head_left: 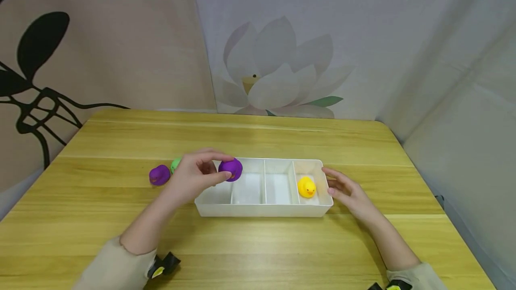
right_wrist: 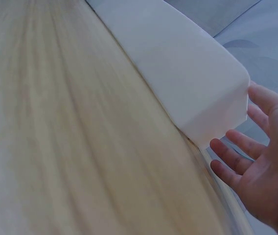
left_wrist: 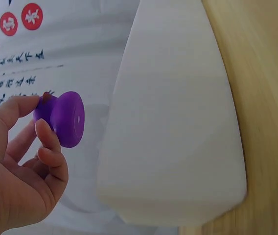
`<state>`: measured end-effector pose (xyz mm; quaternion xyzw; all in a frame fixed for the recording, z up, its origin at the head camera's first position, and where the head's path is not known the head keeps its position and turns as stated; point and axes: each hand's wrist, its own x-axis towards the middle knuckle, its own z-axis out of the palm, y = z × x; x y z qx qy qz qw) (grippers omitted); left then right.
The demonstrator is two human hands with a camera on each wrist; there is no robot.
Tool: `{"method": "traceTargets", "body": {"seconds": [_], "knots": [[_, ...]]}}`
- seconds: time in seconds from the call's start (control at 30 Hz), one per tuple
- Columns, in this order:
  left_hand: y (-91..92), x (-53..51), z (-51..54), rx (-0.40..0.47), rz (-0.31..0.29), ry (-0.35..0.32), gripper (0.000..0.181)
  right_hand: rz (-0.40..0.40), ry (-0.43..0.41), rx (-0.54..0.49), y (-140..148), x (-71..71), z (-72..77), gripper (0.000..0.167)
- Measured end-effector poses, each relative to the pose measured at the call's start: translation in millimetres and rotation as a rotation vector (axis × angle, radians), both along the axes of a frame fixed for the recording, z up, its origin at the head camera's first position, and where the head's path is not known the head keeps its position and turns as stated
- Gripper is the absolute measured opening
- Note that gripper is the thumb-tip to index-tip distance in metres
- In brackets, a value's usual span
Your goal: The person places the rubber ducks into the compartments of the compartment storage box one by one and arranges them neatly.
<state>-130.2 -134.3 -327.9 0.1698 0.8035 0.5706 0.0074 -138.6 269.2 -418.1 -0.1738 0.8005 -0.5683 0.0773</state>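
A purple rubber duck (head_left: 235, 170) is pinched between the thumb and fingertips of my left hand (head_left: 197, 176), above the left part of a white divided box (head_left: 262, 211). In the left wrist view the duck (left_wrist: 69, 120) is tilted, its flat base facing the box's side. A yellow rubber duck (head_left: 307, 187) sits in the rightmost compartment. My right hand (head_left: 350, 194) rests its fingertips at the box's right end. Its fingers are spread and relaxed in the right wrist view, beside the box's corner (right_wrist: 217, 115).
Left of the box, another purple duck (head_left: 159, 175) lies on the wooden table (head_left: 258, 254). A green duck-like toy (head_left: 175, 164) beside it is partly hidden by my left hand. Behind the table hangs a pale printed curtain (head_left: 282, 57).
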Motion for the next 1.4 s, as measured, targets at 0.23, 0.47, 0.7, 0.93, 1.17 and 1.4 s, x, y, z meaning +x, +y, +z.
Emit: {"method": "traceTargets", "body": {"seconds": [0.23,0.47,0.7,0.93,1.17,1.4], "knots": [[16.4,-4.7,-0.6,0.012,-0.059,-0.012,0.024,-0.004,-0.001,0.005,1,0.3,0.2,0.050],[34.9,-9.6,-3.6,0.027,-0.118,-0.019,0.023,-0.003,-0.007,0.004,0,0.2,1.0,0.050],[49.6,-12.8,-7.1,0.020,-0.162,-0.070,0.024,-0.004,-0.005,0.007,0,1.1,1.7,0.050],[62.3,-14.7,-8.1,-0.004,-0.177,-0.088,0.025,-0.002,-0.007,0.003,0,1.6,2.2,0.049],[77.8,-18.2,-14.8,0.013,-0.195,-0.113,0.025,0.000,-0.002,0.004,0,1.3,1.7,0.049],[88.4,-20.6,-21.1,-0.016,-0.198,-0.142,0.023,0.000,-0.005,0.003,0,1.2,2.0,0.049]]}}
